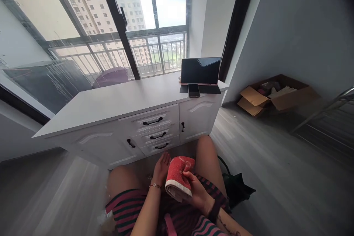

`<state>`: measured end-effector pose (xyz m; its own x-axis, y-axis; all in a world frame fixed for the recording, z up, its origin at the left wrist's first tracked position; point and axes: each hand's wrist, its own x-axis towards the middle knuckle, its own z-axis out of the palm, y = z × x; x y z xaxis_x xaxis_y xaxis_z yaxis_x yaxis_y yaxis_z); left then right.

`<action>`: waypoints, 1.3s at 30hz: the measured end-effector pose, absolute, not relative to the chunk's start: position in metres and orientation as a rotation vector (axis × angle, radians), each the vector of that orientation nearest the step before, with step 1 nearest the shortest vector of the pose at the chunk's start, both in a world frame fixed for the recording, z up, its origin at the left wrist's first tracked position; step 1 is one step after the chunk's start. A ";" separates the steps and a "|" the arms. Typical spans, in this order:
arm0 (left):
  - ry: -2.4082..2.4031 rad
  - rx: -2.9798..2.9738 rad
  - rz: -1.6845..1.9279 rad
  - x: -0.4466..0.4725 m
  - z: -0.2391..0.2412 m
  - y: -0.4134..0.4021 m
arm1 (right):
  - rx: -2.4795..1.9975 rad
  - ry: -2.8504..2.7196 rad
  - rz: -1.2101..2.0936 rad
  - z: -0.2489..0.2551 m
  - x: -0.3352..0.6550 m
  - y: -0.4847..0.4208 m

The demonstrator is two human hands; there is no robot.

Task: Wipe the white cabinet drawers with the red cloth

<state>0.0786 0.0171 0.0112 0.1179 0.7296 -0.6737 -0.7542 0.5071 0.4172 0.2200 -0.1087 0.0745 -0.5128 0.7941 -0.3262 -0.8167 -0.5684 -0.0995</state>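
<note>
A folded red towel with a white edge is held above my lap. The thumb of my right hand presses on its front, and the other fingers are hidden behind it. Just left of the towel, my left hand has its fingers stretched out, palm turned up. Whether it touches the towel's side I cannot tell. Below both hands lies striped clothing over my lap.
Ahead stands a white cabinet with black handles. On it are a propped-up tablet and a phone. An open cardboard box sits on the floor at right, near a metal rack. A dark bag lies beside my right leg.
</note>
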 end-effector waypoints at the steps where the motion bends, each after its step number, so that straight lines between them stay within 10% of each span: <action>1: 0.964 -0.028 1.084 0.077 0.012 0.021 | -0.426 0.114 2.127 0.073 0.221 -0.108; 39: 1.169 -0.015 1.232 0.051 -0.034 0.175 | -0.927 -0.185 1.417 0.053 0.314 0.035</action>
<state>0.0508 0.1750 -0.0340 -0.1278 0.7125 -0.6900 -0.7264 0.4065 0.5543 0.3144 0.0351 0.0534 0.2033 0.8916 -0.4047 -0.7576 -0.1186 -0.6419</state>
